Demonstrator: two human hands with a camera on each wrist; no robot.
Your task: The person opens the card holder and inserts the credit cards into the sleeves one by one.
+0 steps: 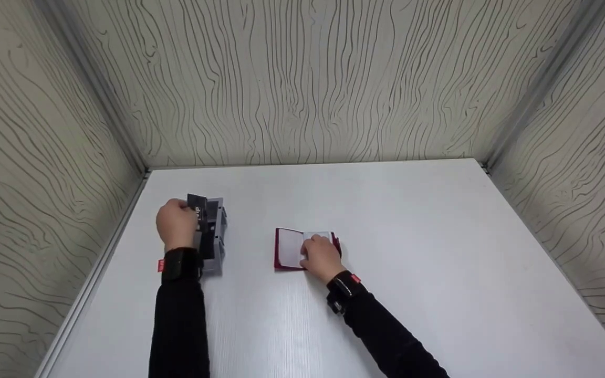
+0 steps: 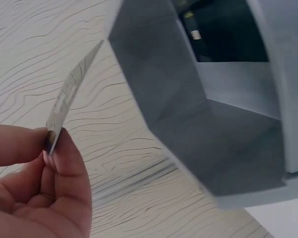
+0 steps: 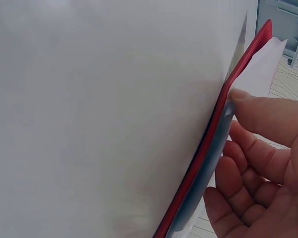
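Between thumb and fingers, my left hand (image 1: 176, 223) pinches a thin dark card with pale lettering (image 1: 196, 203). It is raised beside a grey plastic box (image 1: 213, 266), and in the left wrist view the card (image 2: 69, 96) stands nearly edge-on, apart from the box wall (image 2: 149, 64). Dark contents (image 2: 228, 29) show inside the box. My right hand (image 1: 322, 257) grips the right half of an opened red card holder (image 1: 277, 249) on the table. The right wrist view has the thumb at the edge of its clear sleeves (image 3: 208, 153), against the red cover (image 3: 193, 166), with the other fingers curled.
The white table (image 1: 418, 252) reaches back to a wood-grain patterned wall (image 1: 302, 84). Similar panels stand at left (image 1: 24, 173) and right (image 1: 596, 199), joined by grey metal corner posts (image 1: 92, 84). The box is near the table's left edge.
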